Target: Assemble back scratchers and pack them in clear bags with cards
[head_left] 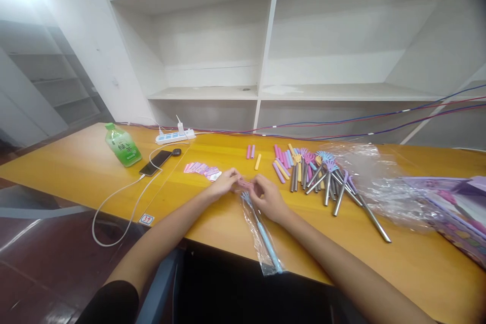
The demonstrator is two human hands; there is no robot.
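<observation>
Between my two hands is a small pink card [246, 184], pinched at both ends. My left hand [226, 183] has its fingers closed on the left end, and my right hand [269, 197] grips the right end. Just below them a light-blue back scratcher [269, 243] lies in a clear plastic sleeve [255, 235], claw end toward my hands and handle reaching the table's front edge. Whether the sleeve's top is also in my fingers is hidden. Left of my hands lies a fanned row of pink and purple cards [201, 168].
To the right lie a pile of metal back-scratcher rods with coloured claws [327, 166], several coloured handle grips [281, 169], clear plastic bags [383, 187] and a purple box [455, 202]. At left are a green bottle [123, 147], a phone [155, 162] with its cable and a power strip [174, 136].
</observation>
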